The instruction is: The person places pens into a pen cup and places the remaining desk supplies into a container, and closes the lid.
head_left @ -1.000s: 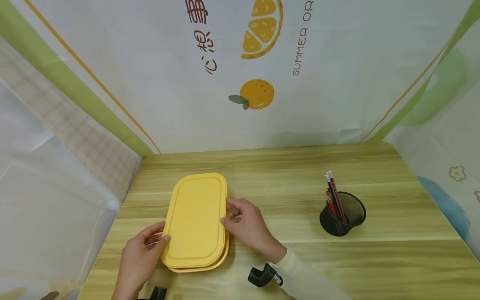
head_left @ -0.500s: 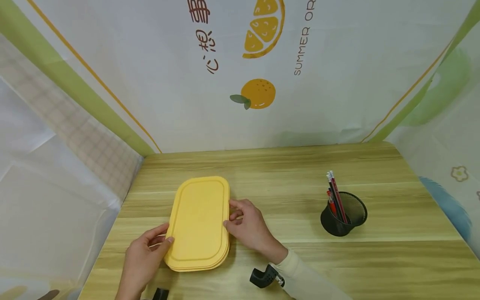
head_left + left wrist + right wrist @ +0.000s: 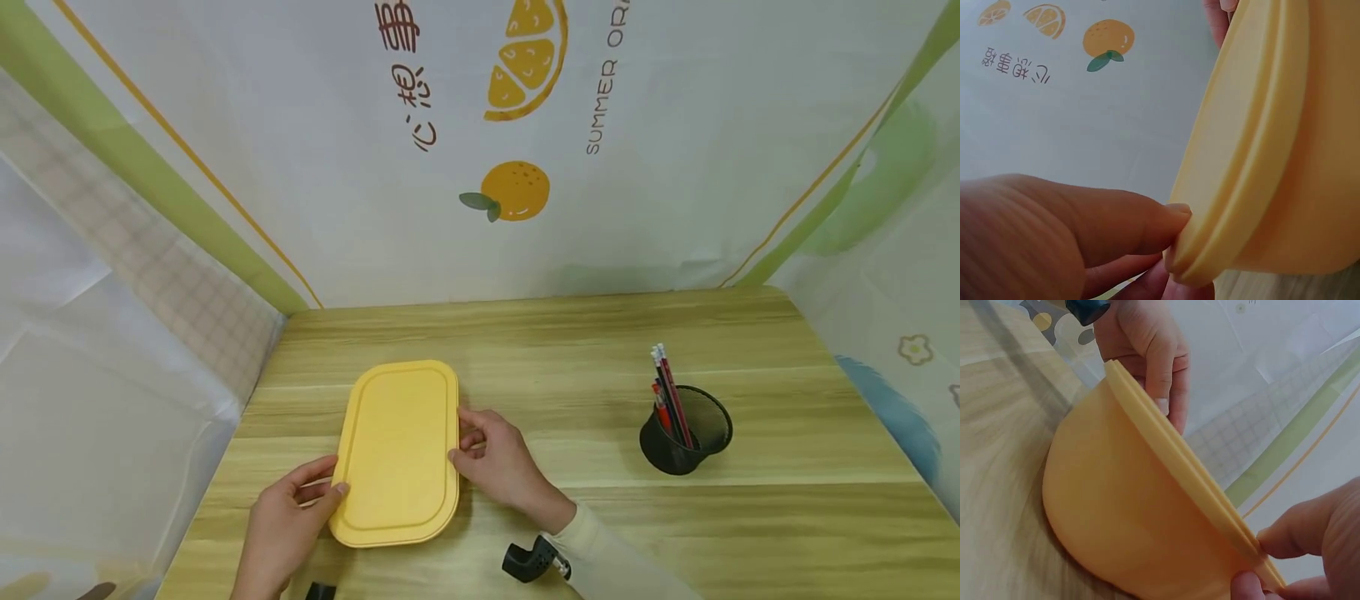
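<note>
A yellow rectangular food container (image 3: 1129,506) with rounded corners stands on the table. Its matching yellow lid (image 3: 399,454) lies over the top, lined up with the rim. From the left side my left hand (image 3: 283,517) pinches the lid's edge, thumb on top and fingers below, as the left wrist view shows close up. My right hand (image 3: 504,462) pinches the opposite long edge the same way, its thumb on the lid. In the right wrist view the lid's edge runs tight along the container's wall. What is inside the container is hidden.
A black mesh pen cup (image 3: 686,429) holding several pencils (image 3: 670,396) stands on the right of the wood-grain table (image 3: 555,367). A white cloth (image 3: 300,167) with orange prints hangs behind the table's far edge, and more cloth hangs at both sides.
The lid, first sitting askew with the container's rim showing at the lower right, has shifted slightly right and towards me and now covers the rim. Both hands moved along with it.
</note>
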A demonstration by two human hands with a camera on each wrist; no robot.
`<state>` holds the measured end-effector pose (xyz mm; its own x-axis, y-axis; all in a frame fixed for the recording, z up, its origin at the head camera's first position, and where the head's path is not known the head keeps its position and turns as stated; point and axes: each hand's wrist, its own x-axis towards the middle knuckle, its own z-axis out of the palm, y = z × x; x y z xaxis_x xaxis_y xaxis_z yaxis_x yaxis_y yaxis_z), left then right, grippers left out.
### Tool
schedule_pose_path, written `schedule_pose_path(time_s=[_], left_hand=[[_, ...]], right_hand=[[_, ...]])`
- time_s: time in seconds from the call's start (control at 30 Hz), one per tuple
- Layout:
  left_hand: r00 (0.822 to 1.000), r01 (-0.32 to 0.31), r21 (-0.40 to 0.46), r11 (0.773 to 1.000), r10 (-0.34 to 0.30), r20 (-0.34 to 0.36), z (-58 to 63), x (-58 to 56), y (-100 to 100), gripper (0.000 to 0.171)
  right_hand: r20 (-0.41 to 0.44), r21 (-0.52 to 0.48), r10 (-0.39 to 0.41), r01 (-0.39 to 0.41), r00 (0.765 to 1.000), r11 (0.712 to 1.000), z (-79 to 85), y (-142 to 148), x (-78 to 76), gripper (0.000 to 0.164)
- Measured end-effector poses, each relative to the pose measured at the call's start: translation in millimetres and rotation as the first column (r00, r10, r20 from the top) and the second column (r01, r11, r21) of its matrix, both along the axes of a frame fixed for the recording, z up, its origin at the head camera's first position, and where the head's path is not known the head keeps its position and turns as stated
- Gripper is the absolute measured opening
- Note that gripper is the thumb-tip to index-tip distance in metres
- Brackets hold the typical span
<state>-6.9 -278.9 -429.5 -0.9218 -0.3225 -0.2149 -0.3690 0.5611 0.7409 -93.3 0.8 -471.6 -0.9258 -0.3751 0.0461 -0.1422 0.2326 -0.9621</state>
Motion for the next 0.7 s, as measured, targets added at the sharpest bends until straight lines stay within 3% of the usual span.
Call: schedule_pose_path(time_s=[0.23,0.37,0.53,0.7], left_hand=[[1.000,0.014,-0.025,1.000,-0.014,-0.004,-1.4,-1.1,0.0,0.050],[0.997,0.070,-0.120,0.990,-0.072,-0.016,1.0,-3.6,3.7,0.048],[0.978,0.166,-0.348,0.923,-0.199,-0.063,7.4,-1.6,15.5,0.056],[0.927,0.159,-0.496,0.853,-0.302,-0.221,16.0,-0.7,29.6,0.070]], right_hand=[[0.014,0.008,0.022,-0.022,1.000,1.000,-3.1,3.6,1.2,0.064],[-0.043,0.059,0.052,-0.050,0.998,0.997,-1.8,10.7,3.0,0.063],[-0.249,0.258,0.086,-0.019,0.965,0.966,12.7,27.7,10.7,0.064],[-0.448,0.423,0.104,0.108,0.888,0.900,31.6,59.4,20.4,0.075]])
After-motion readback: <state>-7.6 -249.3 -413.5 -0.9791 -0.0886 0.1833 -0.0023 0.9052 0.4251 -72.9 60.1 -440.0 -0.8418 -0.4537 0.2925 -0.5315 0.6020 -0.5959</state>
